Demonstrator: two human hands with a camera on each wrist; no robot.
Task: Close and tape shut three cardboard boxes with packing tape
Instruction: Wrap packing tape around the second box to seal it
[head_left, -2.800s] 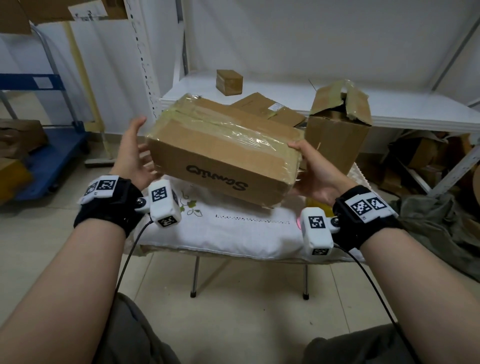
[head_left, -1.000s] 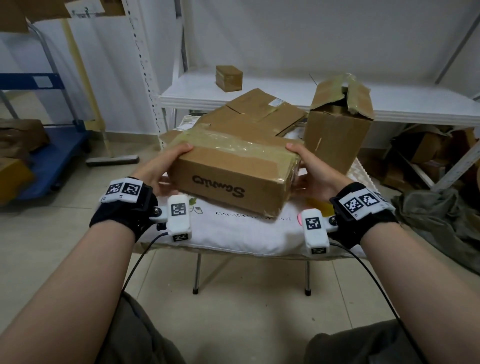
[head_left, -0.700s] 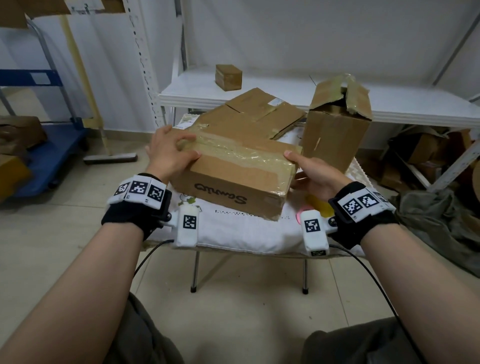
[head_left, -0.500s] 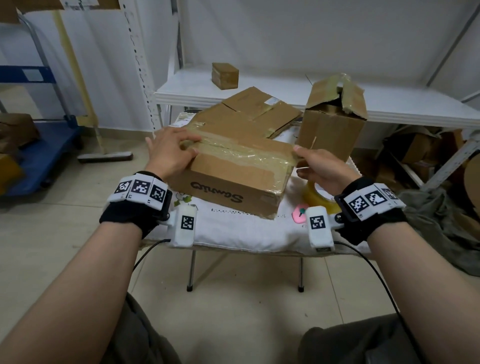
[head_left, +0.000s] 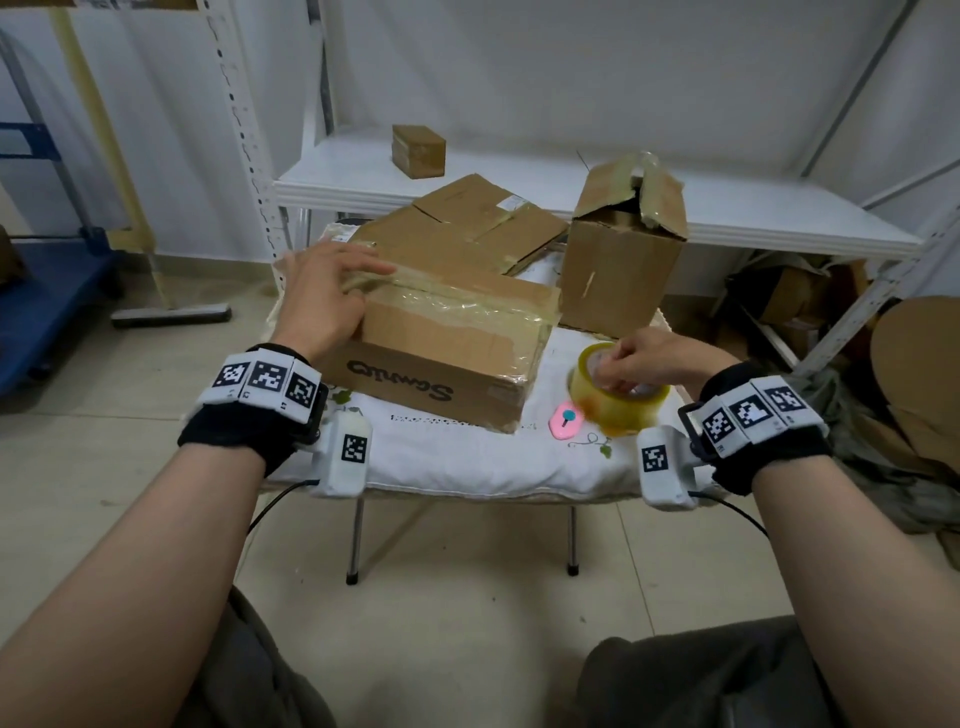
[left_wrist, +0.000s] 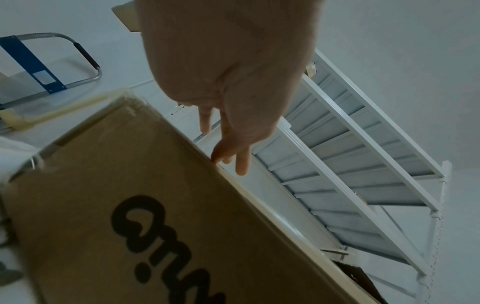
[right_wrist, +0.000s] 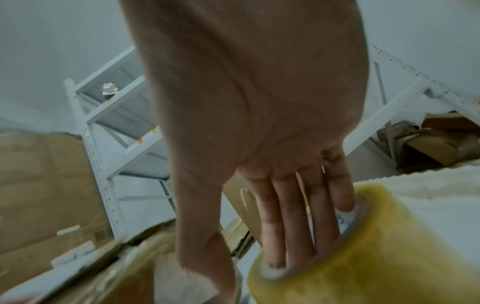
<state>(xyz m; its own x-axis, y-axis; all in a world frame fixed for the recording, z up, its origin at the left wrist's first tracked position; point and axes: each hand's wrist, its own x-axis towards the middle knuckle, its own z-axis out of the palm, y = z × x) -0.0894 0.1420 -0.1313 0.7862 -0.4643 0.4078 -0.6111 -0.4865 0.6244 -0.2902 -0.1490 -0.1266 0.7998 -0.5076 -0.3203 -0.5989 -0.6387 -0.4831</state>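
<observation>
Box in hand: the brown cardboard box with black lettering on its near side (head_left: 441, 332) lies on the white-clothed folding table (head_left: 467, 457), flaps down, with clear tape across its top.
Left hand: my left hand (head_left: 324, 296) lies on the box's left end, fingers nearly straight along the taped top edge, holding it steady, not clasping it.
Right hand: my right hand (head_left: 641, 358) has its fingers pushed into the core of the yellowish roll of packing tape (head_left: 618, 400), thumb outside, so it grips the roll.
Roll position: just right of the box, on the cloth, beside a small pink cutter (head_left: 565, 422).
Done so far: this box looks closed and carries tape along its centre seam; I cannot tell whether the ends are fully sealed.
Left to do: the tall brown box with raised, crumpled flaps (head_left: 623, 249) behind the roll stands open; the flat brown box behind the first (head_left: 467, 223) has flaps lying loose, apparently untaped.
Box direction: its long axis runs left to right, slightly angled, the right end nearer me; the lettered side faces me, upside down.
Roll axis: core tilted, opening up and toward me.
</observation>
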